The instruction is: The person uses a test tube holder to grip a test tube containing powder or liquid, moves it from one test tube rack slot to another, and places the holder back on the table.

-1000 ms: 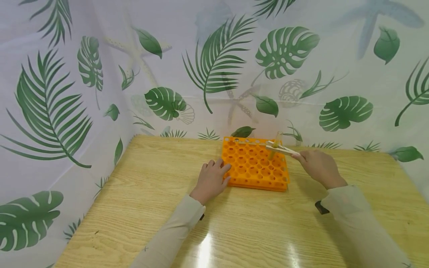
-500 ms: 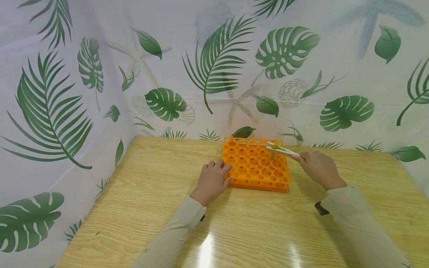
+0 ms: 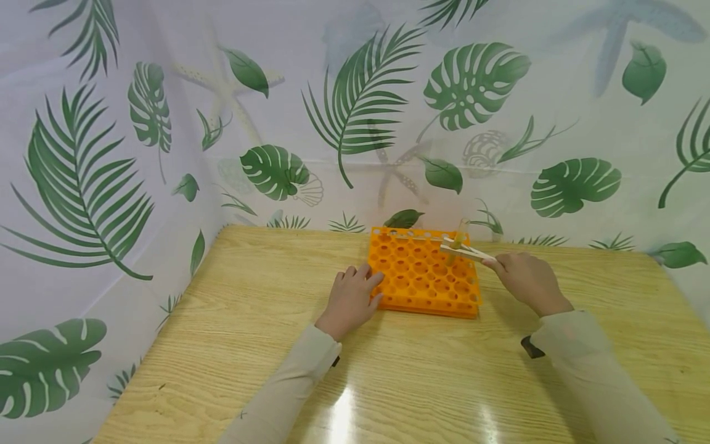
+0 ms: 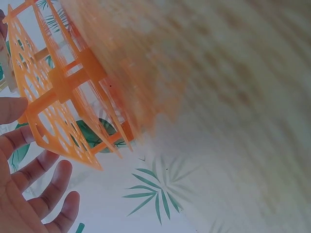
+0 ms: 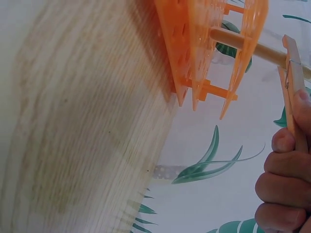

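Note:
An orange test tube rack (image 3: 413, 268) stands on the table. My left hand (image 3: 350, 299) is at its left front corner. In the left wrist view the thumb and index finger hold the corner of its top plate, the other fingers spread loosely. My right hand (image 3: 527, 277) grips a wooden test tube clamp (image 5: 294, 82) by its handle. The clamp's jaws are around the upper part of a glass test tube (image 3: 461, 228) with yellowish-brown liquid. In the right wrist view the tube passes through the rack's top plate, its rounded lower end near the middle plate.
The wood-grain table (image 3: 249, 370) spreads around the rack. Behind it and at the left hangs a white cloth (image 3: 388, 92) printed with green leaves and starfish. The rack's back edge lies near this cloth.
Both hands and the rack stay nearly in place. The clamp and tube show at most a very slight downward shift.

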The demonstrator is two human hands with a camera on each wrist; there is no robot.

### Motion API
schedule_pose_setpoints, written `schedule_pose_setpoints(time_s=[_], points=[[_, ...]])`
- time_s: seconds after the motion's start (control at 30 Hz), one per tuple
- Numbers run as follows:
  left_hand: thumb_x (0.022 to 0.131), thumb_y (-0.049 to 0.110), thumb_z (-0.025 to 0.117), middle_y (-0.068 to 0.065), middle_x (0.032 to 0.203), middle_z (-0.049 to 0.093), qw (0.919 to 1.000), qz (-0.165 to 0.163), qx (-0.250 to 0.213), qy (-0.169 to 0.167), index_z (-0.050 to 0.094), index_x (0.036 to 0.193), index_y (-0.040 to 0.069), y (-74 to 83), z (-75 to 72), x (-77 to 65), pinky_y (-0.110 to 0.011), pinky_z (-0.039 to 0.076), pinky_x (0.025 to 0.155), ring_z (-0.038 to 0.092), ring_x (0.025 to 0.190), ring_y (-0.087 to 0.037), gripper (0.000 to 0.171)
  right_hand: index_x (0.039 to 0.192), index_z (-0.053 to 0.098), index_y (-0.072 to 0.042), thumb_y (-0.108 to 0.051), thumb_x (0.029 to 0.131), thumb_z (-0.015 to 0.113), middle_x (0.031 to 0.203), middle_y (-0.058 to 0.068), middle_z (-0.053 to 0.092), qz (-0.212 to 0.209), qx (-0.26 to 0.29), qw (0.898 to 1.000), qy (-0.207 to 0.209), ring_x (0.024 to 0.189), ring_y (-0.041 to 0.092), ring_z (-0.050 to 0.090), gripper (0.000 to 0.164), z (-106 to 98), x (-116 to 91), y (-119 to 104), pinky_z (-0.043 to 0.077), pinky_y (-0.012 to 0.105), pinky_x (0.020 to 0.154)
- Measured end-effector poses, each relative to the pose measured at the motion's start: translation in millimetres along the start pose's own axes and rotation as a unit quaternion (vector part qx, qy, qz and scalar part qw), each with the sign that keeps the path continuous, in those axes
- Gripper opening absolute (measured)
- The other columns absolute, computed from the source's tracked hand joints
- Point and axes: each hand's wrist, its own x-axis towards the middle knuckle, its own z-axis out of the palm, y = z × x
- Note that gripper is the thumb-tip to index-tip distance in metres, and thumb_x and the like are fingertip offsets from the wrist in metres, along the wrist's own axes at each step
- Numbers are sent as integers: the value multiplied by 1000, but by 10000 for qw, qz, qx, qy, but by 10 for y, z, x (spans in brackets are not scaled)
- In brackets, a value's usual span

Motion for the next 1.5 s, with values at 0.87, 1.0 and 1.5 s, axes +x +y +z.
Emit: schedule_pose_setpoints(time_s=[0.87,1.0,1.5], points=[[91,36,60,-1,108,56,10000,10,67,47,57,115,24,-3,14,1,-35,41,74,51,85,-21,27,63,45,-14,-46,100,35,53,-1,33,-10,46,10000,-16,47,13,28,49,44,-6,22,24,28,47],[91,35,60,-1,108,56,10000,12,58,63,58,115,23,-2,12,0,-35,41,74,51,85,-21,27,63,45,-14,-46,99,35,53,-1,34,11,42,10000,-48,47,13,29,50,57,2,27,24,27,47],[91,35,59,-1,107,56,10000,31,65,52,58,114,22,-1,0,-2,-35,42,73,51,85,-21,26,68,52,-12,-44,98,40,53,0,36,185,6,9997,-180,46,14,31,46,115,12,43,25,28,45]])
